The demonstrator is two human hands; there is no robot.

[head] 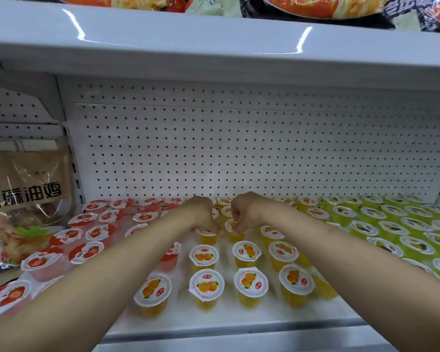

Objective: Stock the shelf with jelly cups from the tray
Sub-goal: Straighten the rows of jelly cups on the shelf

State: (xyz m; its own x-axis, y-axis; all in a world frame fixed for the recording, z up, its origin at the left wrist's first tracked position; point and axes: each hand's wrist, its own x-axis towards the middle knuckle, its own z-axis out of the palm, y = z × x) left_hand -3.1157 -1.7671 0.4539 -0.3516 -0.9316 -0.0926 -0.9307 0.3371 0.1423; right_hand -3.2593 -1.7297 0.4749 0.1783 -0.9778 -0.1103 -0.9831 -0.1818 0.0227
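Orange jelly cups (203, 256) stand in rows on the white shelf (239, 318), with red strawberry cups (87, 251) to the left and green cups (391, 228) to the right. My left hand (203, 214) reaches deep into the shelf, fingers closed over the top of an orange cup (207, 236). Beside it, my right hand (241, 214) grips the lid of another orange cup (235, 233). Both cups stand on the shelf in the middle rows. No tray is in view.
A perforated white back panel (239, 148) closes the shelf behind. The upper shelf (214, 47) overhangs, carrying snack bags. A brown food package (23, 199) stands at the left past an upright divider.
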